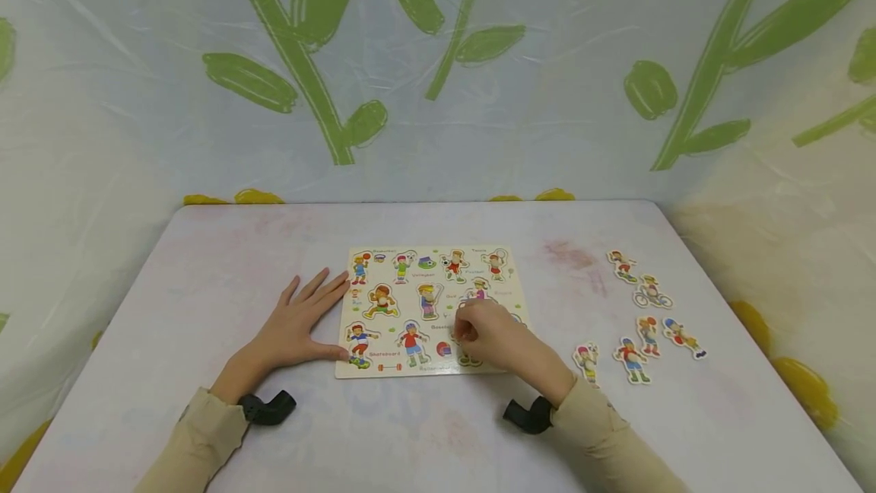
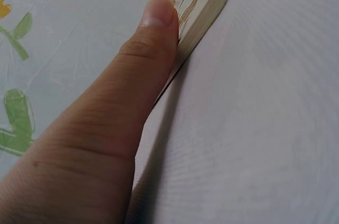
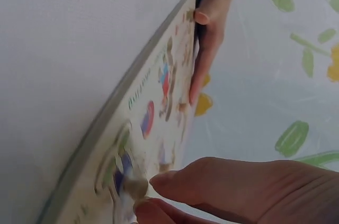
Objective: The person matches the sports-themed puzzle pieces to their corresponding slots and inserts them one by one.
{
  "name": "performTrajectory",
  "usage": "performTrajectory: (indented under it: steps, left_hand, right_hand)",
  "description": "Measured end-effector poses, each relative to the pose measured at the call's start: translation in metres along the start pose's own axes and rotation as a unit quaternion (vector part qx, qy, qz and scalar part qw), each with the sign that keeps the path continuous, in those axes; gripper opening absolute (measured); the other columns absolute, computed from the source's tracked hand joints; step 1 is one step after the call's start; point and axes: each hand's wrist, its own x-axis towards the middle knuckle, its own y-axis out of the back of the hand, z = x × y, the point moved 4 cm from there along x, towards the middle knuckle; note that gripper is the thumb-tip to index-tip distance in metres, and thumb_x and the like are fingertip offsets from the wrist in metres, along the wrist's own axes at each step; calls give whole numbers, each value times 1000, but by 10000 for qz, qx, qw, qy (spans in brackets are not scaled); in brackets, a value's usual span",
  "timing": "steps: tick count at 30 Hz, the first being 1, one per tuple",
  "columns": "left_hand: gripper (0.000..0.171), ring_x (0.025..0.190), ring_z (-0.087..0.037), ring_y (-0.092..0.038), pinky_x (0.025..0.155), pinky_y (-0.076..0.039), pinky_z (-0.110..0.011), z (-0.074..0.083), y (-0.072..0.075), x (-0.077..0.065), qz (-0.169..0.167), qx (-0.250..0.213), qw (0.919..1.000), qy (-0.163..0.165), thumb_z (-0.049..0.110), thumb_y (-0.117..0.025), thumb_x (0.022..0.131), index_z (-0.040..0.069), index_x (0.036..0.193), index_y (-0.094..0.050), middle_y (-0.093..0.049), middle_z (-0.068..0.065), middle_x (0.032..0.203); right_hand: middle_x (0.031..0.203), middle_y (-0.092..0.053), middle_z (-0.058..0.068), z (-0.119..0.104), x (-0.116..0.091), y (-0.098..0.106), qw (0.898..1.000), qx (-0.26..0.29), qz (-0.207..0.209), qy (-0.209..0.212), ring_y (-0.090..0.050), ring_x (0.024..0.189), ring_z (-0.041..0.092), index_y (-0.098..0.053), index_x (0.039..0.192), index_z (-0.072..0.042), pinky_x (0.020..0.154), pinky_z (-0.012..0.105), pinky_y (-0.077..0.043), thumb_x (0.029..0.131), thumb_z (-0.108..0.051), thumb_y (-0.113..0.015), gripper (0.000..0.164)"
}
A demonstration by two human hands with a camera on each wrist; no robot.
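Observation:
A wooden knob puzzle board (image 1: 404, 312) with cartoon sports figures lies on the table. My left hand (image 1: 299, 326) spreads its fingers at the board's left side; its thumb (image 2: 153, 33) rests against the edge in the left wrist view. Over the board's lower right is my right hand (image 1: 496, 333), thumb and finger together. In the right wrist view they pinch at the small knob (image 3: 135, 187) of a puzzle piece (image 3: 123, 167), which lies at its outlined slot. From the head view the hand covers much of this piece.
Right of the board lie several loose figure pieces, among them a cyclist (image 1: 652, 294), a roller skater (image 1: 631, 361) and a green-and-pink one (image 1: 586, 363) near my right forearm. The table (image 1: 438, 440) meets a flower-patterned sheet (image 1: 547, 120) at its back edge.

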Motion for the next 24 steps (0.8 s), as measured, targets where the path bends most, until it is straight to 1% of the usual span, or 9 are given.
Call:
performTrajectory:
  steps: [5, 11, 15, 20, 24]
  left_hand:
    - [115, 150, -32, -15, 115, -5, -64, 0, 1, 0, 36, 22, 10000, -27, 80, -67, 70, 15, 157, -31, -25, 0, 164]
    - [115, 151, -32, -14, 115, -4, -64, 0, 0, -1, 61, 3, 10000, -30, 81, -66, 69, 15, 157, -31, -25, 0, 164]
    - [115, 150, -33, -14, 115, -4, -64, -1, -1, -1, 65, -31, 10000, -27, 80, -67, 69, 15, 157, -31, -25, 0, 164]
    - [116, 151, -31, -13, 116, -1, -62, -1, -1, -1, 35, -61, 10000, 15, 82, -65, 69, 17, 158, -30, -23, 2, 164]
    - [115, 151, -30, -12, 116, -1, -62, -2, -2, -1, 15, -38, 10000, 29, 82, -65, 69, 17, 158, -30, -22, 3, 164]
  right_hand:
    - [73, -55, -2, 6, -13, 17, 9996, -157, 234, -34, -49, 68, 13, -64, 77, -9, 60, 25, -45, 75, 6, -72, 17]
    - [75, -56, -2, 18, -30, 35, 9987, -253, 334, -299, -53, 69, 15, -65, 78, -9, 60, 25, -46, 75, 6, -72, 17]
    - [74, -55, -3, 25, -43, 47, 9971, -400, 309, -573, -51, 67, 14, -65, 79, -11, 58, 26, -44, 77, 2, -74, 16]
    - [75, -55, -6, 38, -62, 60, 9920, -782, 255, -959, -49, 67, 11, -65, 81, -14, 55, 26, -42, 78, -3, -74, 14]
    - [75, -55, -5, 52, -76, 69, 9875, -872, 76, -1314, -49, 67, 12, -66, 82, -13, 56, 28, -42, 79, -5, -74, 12]
